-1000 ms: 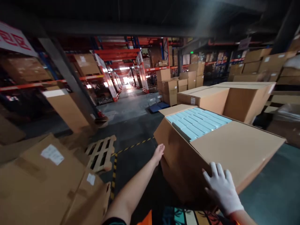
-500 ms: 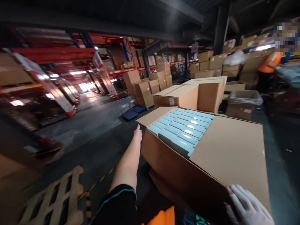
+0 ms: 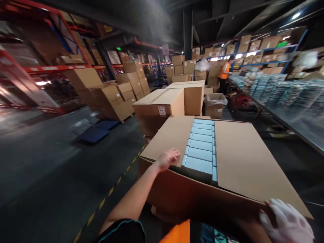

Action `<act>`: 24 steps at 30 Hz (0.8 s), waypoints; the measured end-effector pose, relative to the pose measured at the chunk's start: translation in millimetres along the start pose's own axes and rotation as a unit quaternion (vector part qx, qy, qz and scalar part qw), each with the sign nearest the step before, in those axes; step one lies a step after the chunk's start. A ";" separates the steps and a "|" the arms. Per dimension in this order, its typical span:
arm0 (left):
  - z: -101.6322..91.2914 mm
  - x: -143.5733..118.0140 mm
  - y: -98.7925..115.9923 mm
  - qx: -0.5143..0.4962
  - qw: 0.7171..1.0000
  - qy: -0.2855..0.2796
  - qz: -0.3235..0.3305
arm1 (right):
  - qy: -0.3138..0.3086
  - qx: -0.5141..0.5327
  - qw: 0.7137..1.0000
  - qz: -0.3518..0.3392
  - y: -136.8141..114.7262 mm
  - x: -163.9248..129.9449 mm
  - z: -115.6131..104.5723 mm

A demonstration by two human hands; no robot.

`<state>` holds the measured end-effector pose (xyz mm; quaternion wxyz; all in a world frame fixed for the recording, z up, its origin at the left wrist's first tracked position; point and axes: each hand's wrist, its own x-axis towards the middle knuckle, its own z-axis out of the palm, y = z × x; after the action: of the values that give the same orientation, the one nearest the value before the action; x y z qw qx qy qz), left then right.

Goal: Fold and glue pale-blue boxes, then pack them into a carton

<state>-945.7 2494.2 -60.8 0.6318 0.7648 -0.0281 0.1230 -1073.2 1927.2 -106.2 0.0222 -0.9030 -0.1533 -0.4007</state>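
Note:
A large open cardboard box (image 3: 235, 158) fills the lower middle of the view, held up in front of me. Between its two folded-out flaps lie rows of pale blue packs (image 3: 201, 148). My bare left hand (image 3: 168, 158) rests on the near edge of the left flap, fingers curled over it. My right hand (image 3: 287, 221), in a white glove, grips the box's near right corner at the bottom right of the view.
Closed cardboard boxes (image 3: 158, 108) stand just beyond mine, with more stacks (image 3: 113, 98) at the left. A blue pallet (image 3: 97, 131) lies on the dark floor. A long table (image 3: 291, 104) with wrapped goods runs along the right. A person in an orange vest (image 3: 224, 72) stands far back.
The view has swung to the right, from the racking aisle to the table side. My left hand has moved from the box's side onto the left flap.

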 end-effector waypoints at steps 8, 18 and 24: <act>36.4 -29.6 -21.3 0.358 0.911 -0.119 0.165 | 0.047 -0.049 0.995 -0.072 -43.7 36.5 -17.8; 149.0 -42.2 30.9 0.524 0.848 0.056 -0.055 | -0.011 0.147 0.977 -0.152 13.0 33.3 -59.7; 183.2 -25.8 73.9 0.566 0.798 0.027 -0.206 | -0.251 0.165 0.953 0.034 184.0 -84.8 -75.6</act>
<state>-957.4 2298.2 -27.1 0.0974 0.9702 0.2219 0.0041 -1126.8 1717.8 -101.7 0.1455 -0.9629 -0.1873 -0.1288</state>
